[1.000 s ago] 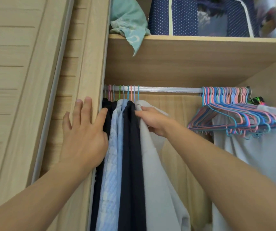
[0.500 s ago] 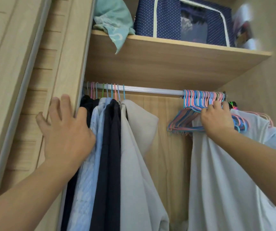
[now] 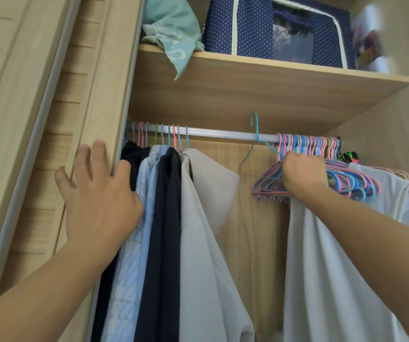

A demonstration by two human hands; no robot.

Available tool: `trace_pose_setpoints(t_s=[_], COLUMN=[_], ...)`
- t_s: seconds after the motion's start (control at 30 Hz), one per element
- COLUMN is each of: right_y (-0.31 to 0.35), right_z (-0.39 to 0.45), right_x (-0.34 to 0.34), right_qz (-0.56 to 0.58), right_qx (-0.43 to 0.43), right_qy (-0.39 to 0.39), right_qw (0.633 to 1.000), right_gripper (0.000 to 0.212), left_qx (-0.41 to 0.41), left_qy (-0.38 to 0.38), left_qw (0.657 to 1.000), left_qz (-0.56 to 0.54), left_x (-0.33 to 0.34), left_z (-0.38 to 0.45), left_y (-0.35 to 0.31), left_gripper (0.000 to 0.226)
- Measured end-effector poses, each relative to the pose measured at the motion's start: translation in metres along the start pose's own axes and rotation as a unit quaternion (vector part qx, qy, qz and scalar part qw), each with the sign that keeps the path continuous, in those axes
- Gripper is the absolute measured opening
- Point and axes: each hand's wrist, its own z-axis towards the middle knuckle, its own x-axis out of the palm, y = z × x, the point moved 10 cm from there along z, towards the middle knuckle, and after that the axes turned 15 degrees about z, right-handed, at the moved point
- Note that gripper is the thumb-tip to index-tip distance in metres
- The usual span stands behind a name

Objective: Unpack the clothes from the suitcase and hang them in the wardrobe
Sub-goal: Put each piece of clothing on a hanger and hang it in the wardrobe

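Hanging from the silver rail (image 3: 223,133) of the wardrobe, toward its left end: a black garment (image 3: 130,154), two light blue shirts (image 3: 146,174), a dark navy garment (image 3: 166,218) and a beige hooded garment (image 3: 203,218), each on a thin coloured hanger. Toward the right end of the rail, a dense bunch of empty pink and blue hangers (image 3: 321,154), with a white garment (image 3: 334,267) hanging below and behind it. One teal hanger (image 3: 255,134) lifted out of the bunch, tilted, its hook above the rail.

Left hand (image 3: 97,193) flat against the edge of the wooden door panel (image 3: 104,95), just left of the rail's left end, fingers straight and spread, thumb touching the black garment. Right hand (image 3: 302,174) raised into the bunch below the rail's right end, back of the hand toward the camera, fingers curled; seems clamped on hanger wires, but which wires hard to tell, fingertips hidden.

Above the rail, a wooden shelf (image 3: 247,70) carrying a mint green cloth (image 3: 173,40), one corner drooping over the edge, and a navy dotted storage box (image 3: 247,25). Blurred items right of the box, not readable. Lower parts of all garments cut off by the frame. Small dark thing with bright green and pink marks at the rail's far right end, unclear.
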Motion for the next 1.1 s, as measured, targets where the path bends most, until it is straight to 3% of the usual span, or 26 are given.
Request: trace_pose_setpoints(t_s=[0.3, 0.4, 0.47, 0.57, 0.67, 0.77, 0.83, 0.87, 0.93, 1.0, 1.1], right_y=[-0.028, -0.059, -0.088, -0.14, -0.198, -0.272, -0.33, -0.359, -0.416, -0.473, -0.536], right_z=[-0.069, -0.135, -0.195, -0.298, -0.414, -0.555, -0.657, -0.706, -0.796, -0.878, -1.0], right_x=[-0.025, -0.025, -0.03, -0.045, -0.079, -0.134, -0.188, -0.22, -0.288, -0.362, -0.474], right_qz=[0.185, 0.249, 0.294, 0.363, 0.413, 0.423, 0.417, 0.41, 0.372, 0.325, 0.235], right_qx=[0.059, 0.072, 0.095, 0.149, 0.205, 0.306, 0.399, 0.443, 0.521, 0.588, 0.677], right_qy=[-0.074, -0.054, -0.04, -0.007, 0.066, 0.165, 0.199, 0.205, 0.207, 0.217, 0.261], right_qw=[0.978, 0.964, 0.95, 0.92, 0.885, 0.837, 0.792, 0.771, 0.74, 0.708, 0.647], right_gripper=[0.016, 0.017, 0.023, 0.021, 0.022, 0.02, 0.02, 0.02, 0.023, 0.025, 0.028], left_qx=[0.004, 0.021, 0.063, 0.153, 0.156, 0.16, 0.231, 0.289, 0.384, 0.383, 0.401], left_qy=[0.002, -0.048, -0.051, 0.077, 0.203, 0.274, 0.345, 0.396, 0.505, 0.635, 0.708], left_qw=[0.999, 0.986, 0.959, 0.876, 0.802, 0.783, 0.781, 0.758, 0.67, 0.544, 0.366], left_qz=[-0.042, -0.156, -0.273, -0.452, -0.54, -0.536, -0.467, -0.43, -0.385, -0.393, -0.451], left_x=[-0.009, -0.042, -0.071, -0.102, -0.119, -0.146, -0.166, -0.184, -0.243, -0.329, -0.481], left_z=[-0.003, -0.035, -0.079, -0.163, -0.259, -0.365, -0.457, -0.512, -0.622, -0.709, -0.79], left_y=[-0.001, -0.026, -0.066, -0.152, -0.223, -0.273, -0.315, -0.34, -0.381, -0.407, -0.433], left_gripper=[0.037, 0.046, 0.044, 0.039, 0.043, 0.042, 0.042, 0.045, 0.049, 0.053, 0.042])
